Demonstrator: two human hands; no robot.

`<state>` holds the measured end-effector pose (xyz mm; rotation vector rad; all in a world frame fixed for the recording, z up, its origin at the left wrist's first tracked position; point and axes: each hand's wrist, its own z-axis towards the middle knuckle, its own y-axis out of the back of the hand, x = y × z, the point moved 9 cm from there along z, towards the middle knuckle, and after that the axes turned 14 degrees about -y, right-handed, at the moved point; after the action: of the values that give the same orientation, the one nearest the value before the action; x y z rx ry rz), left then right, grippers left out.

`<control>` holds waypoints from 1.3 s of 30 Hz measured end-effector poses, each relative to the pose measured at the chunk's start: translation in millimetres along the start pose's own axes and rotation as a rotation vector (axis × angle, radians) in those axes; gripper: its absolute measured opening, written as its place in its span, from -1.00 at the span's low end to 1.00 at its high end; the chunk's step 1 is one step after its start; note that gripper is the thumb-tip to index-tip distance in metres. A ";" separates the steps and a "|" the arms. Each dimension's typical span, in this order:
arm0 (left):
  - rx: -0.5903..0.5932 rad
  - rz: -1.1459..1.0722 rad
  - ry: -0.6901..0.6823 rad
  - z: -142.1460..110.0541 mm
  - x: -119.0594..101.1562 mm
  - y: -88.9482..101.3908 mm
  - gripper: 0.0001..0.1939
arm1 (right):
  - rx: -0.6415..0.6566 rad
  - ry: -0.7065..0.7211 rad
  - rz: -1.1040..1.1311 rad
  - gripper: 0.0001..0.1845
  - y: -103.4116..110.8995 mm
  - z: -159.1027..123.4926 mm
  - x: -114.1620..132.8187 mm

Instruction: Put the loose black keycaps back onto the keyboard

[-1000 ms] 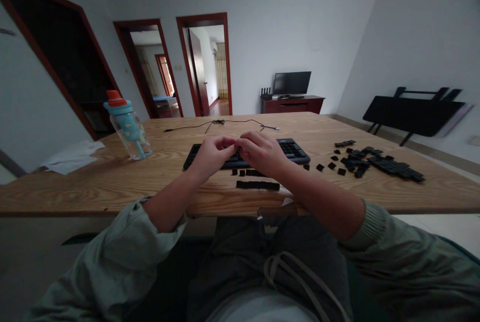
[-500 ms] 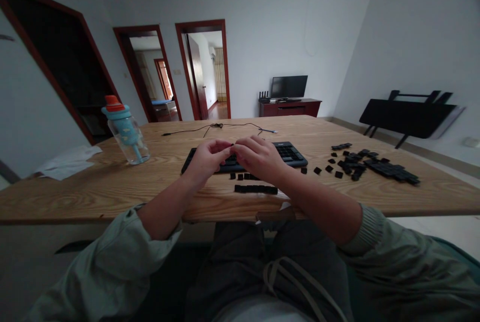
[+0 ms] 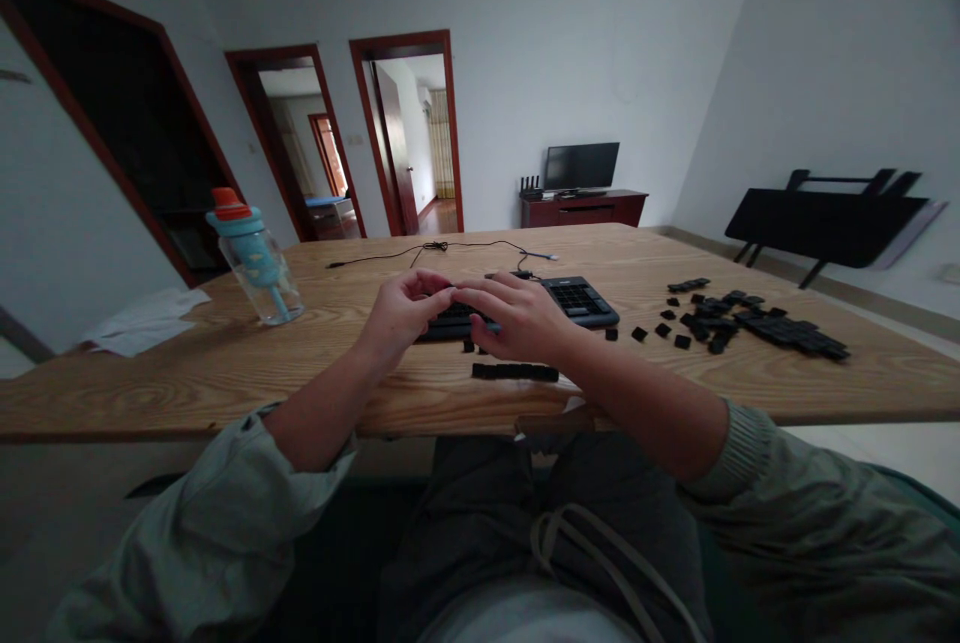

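A black keyboard (image 3: 577, 301) lies on the wooden table (image 3: 225, 363) in front of me. My left hand (image 3: 403, 309) hovers over its left part with fingers curled into a pinch. My right hand (image 3: 517, 315) rests over the middle of the keyboard, fingers bent and pointing left toward my left fingertips. Whatever sits between the fingertips is too small to make out. A long black key strip (image 3: 514, 372) lies just in front of my right hand, with a few loose keycaps (image 3: 469, 347) beside it.
A heap of loose black keycaps (image 3: 750, 325) spreads over the table's right side. A clear water bottle (image 3: 255, 258) with a blue and orange lid stands at the left, near white paper (image 3: 142, 320). A black cable (image 3: 442, 246) runs along the far edge.
Both hands have shifted slightly left over the keyboard and now cover its left end. My right fingers have stretched out toward my left fingertips.
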<state>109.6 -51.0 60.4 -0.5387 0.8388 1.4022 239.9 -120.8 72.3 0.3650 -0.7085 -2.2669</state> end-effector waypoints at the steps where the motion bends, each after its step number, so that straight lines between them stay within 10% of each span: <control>1: -0.006 0.009 -0.013 0.8 -1.2 1.7 -0.66 | 0.008 -0.001 0.012 -0.46 -0.3 0.0 0.5; 7: 0.093 0.390 -0.179 18.6 1.8 47.9 -0.67 | -0.016 -0.081 0.124 -0.56 2.5 0.1 -14.2; 13: 0.350 0.671 -0.068 16.9 40.8 88.4 -0.73 | 0.022 -0.203 0.147 -0.74 -3.5 -0.7 -37.5; 26: 0.658 0.838 -0.143 13.0 62.0 68.3 -0.72 | 0.099 -0.194 0.112 -0.72 -12.4 -4.1 -35.7; 39: 0.691 0.914 -0.143 11.8 61.8 68.1 -0.68 | 0.122 -0.186 0.143 -0.74 -13.1 -4.2 -33.9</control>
<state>42.7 5.5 29.7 0.5501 1.4533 1.7720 258.2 -90.5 63.0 0.1556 -0.9413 -2.1460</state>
